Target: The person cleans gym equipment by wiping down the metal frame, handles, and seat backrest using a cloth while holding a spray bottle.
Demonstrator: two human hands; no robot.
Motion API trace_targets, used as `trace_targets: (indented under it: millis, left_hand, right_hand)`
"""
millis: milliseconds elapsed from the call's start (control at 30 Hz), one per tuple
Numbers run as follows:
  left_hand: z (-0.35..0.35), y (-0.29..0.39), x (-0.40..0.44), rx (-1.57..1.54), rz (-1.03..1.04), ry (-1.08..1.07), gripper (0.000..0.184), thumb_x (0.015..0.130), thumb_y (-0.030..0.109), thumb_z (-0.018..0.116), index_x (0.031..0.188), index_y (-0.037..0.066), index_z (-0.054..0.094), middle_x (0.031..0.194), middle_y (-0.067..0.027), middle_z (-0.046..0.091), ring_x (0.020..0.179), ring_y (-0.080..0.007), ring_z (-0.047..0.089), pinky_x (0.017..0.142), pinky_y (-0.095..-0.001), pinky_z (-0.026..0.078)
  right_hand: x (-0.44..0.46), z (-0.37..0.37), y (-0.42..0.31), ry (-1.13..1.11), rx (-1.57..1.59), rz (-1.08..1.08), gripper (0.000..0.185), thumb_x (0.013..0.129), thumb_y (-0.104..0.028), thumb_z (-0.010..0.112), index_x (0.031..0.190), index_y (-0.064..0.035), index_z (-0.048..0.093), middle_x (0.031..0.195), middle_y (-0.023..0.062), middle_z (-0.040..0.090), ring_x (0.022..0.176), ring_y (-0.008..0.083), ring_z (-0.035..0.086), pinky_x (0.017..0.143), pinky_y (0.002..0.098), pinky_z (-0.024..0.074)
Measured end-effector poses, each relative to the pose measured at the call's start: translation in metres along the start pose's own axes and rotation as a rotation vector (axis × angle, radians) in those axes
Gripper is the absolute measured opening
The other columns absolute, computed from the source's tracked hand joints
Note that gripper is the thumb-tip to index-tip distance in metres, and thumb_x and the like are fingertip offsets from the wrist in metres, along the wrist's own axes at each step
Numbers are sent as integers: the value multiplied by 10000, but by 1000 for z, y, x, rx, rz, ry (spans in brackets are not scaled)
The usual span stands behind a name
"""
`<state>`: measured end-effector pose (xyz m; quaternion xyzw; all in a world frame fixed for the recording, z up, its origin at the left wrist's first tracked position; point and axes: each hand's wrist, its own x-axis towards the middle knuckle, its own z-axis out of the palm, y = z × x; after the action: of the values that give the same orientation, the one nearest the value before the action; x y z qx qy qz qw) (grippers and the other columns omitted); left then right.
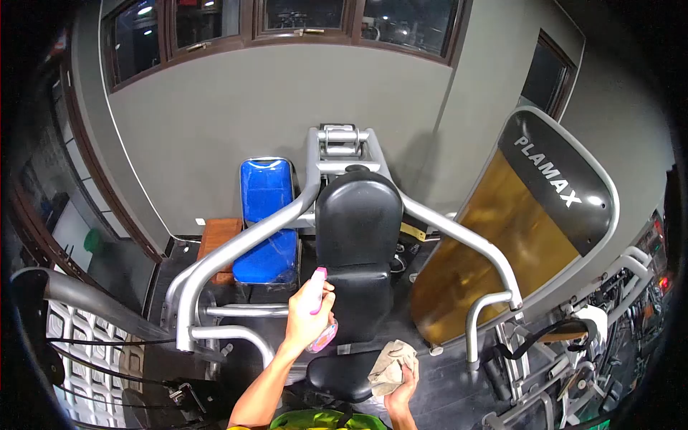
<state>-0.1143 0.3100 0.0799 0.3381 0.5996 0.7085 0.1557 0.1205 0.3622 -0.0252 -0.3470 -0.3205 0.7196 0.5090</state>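
Note:
My left hand (309, 315) is wrapped round a spray bottle (324, 337) with a pink-and-white trigger head, its nozzle pointing up toward the machine's backrest. In my right hand (403, 390) is a crumpled beige cloth (393, 367), held low at the right of the seat. The black padded backrest (358, 222) of a gym machine stands upright in front of me, beyond both hands. Below it lies the black seat pad (340, 376), partly covered by the cloth. Curved silver arms (247, 233) of the machine spread to both sides.
A blue padded chair (266, 208) and a brown wooden box (218, 244) stand behind the left machine arm. The tall weight-stack cover (516, 215) marked PLAMAX leans into view at right. More gym equipment (566, 358) fills the lower right. Black cables (115, 342) cross the lower left.

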Motion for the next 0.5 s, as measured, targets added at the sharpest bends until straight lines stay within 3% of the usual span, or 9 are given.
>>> trace_targets:
  millis: [167, 233, 367, 500]
  left_hand:
    - [19, -7, 20, 40, -8, 25, 106, 888, -42, 577, 991, -62, 573, 768, -61, 603, 498, -119, 609, 471, -264, 516]
    - [26, -5, 25, 31, -39, 29, 131, 878, -15, 615, 1004, -9, 578, 753, -41, 605, 517, -96, 613, 478, -264, 500]
    - [30, -12, 33, 57, -16, -3, 227, 879, -17, 614, 1103, 1, 585, 806, -41, 615, 533, -101, 621, 475, -264, 501]
    - [28, -16, 41, 18, -31, -68, 326, 878, -29, 605, 1199, 14, 563, 803, -39, 615, 539, -96, 622, 477, -260, 510]
  right_hand:
    - [29, 6, -12, -35, 72, 33, 289, 882, -100, 474, 1161, -67, 541, 1102, 54, 599, 1037, 200, 585, 914, 338, 462]
    - [40, 13, -16, -89, 97, 64, 368, 922, -113, 487, 1282, -37, 501, 1205, 84, 584, 1117, 212, 563, 962, 359, 449]
    - [65, 32, -19, -13, 96, 168, 409, 960, -154, 475, 1348, -28, 454, 1266, 102, 563, 1154, 226, 553, 985, 377, 442]
    - [83, 64, -30, -133, 69, 116, 469, 978, -210, 479, 1413, -60, 388, 1347, 98, 510, 1219, 245, 514, 1019, 399, 425]
